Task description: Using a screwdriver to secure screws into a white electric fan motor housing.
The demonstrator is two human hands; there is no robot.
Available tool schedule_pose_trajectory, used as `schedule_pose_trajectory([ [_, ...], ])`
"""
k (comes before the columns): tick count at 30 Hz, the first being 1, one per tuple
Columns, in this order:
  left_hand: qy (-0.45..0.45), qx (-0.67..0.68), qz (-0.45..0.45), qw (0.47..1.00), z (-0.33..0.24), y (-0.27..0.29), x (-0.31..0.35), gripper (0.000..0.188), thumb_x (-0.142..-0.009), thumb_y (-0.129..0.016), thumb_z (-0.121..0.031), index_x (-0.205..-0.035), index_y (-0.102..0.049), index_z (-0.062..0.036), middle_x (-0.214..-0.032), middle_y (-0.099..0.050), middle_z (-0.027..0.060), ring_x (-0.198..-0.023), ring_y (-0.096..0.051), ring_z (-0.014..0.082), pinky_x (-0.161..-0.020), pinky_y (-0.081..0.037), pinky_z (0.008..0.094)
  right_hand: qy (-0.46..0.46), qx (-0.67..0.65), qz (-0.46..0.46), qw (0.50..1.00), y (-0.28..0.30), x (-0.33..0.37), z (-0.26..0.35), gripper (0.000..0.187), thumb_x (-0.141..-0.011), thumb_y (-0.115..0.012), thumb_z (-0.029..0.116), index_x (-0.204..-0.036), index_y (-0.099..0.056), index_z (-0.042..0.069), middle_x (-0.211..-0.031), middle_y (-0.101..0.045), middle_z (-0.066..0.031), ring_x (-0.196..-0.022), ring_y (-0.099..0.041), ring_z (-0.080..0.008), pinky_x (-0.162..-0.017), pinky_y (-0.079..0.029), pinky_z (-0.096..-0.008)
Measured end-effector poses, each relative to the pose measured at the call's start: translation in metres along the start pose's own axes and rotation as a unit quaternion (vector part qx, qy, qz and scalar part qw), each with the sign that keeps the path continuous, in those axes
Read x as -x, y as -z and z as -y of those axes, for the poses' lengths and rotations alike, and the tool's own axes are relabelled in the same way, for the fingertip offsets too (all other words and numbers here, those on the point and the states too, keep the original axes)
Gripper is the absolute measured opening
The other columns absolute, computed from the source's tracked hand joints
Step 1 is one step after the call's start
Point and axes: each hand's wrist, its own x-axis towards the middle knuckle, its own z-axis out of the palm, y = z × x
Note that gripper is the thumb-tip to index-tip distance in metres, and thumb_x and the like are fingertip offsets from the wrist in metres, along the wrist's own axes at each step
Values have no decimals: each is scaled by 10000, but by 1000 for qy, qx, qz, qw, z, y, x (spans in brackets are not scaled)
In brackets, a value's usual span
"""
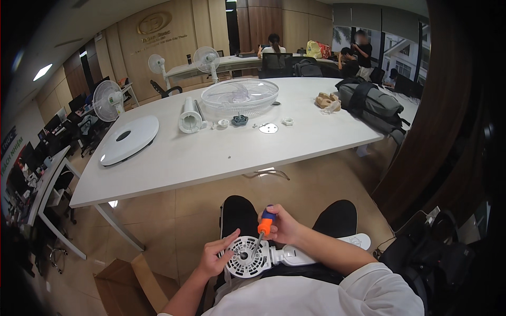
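A white fan motor housing [243,269] with a round slotted face lies across my lap, its white neck and stand part [295,255] stretching to the right under my right forearm. My left hand [215,257] grips the housing by its left edge, thumb and fingers over the rim. In my right hand [284,225] is a screwdriver [265,226] with an orange and blue handle. Its metal shaft slants down to the slotted face, close to the centre hole. Whether the tip sits in a screw is too small to tell.
Ahead, a white table [195,171] bears a round base [129,139], a white tube [190,117], a fan cage [240,96], small parts and a grey backpack [371,105]. A cardboard box [132,284] stands on the floor at left. Other people sit or stand far back.
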Motion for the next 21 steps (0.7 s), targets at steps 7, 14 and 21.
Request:
schedule_pose_trajectory([
  [7, 27, -130, -21, 991, -4, 20, -56, 236, -939, -641, -78, -1132, -754, -2, -1041, -779, 144, -953, -745, 209, -882, -556, 327, -29, -84, 21, 996, 8, -2, -13, 493, -983, -470, 533, -788, -625, 108, -472, -356, 39, -453, -380, -133, -577, -361, -283],
  [14, 15, -312, -101, 945, 17, 66, -220, 327, -888, -725, -204, -1154, -740, -15, -1113, -733, 190, -1046, -690, 300, -935, -535, 385, -6, -89, -14, 996, 8, -1, -11, 604, -991, -446, 565, -574, -470, 128, -464, -352, 14, -453, -384, -143, -563, -361, -291],
  [21, 128, -431, -101, 887, 79, 70, -263, 500, -840, -775, -278, -1238, -692, 13, -1224, -641, 234, -1140, -608, 380, -994, -496, 439, 44, -149, -88, 984, 15, -2, -9, 546, -989, -486, 545, -635, -480, 129, -462, -355, 23, -410, -354, -128, -504, -334, -289],
])
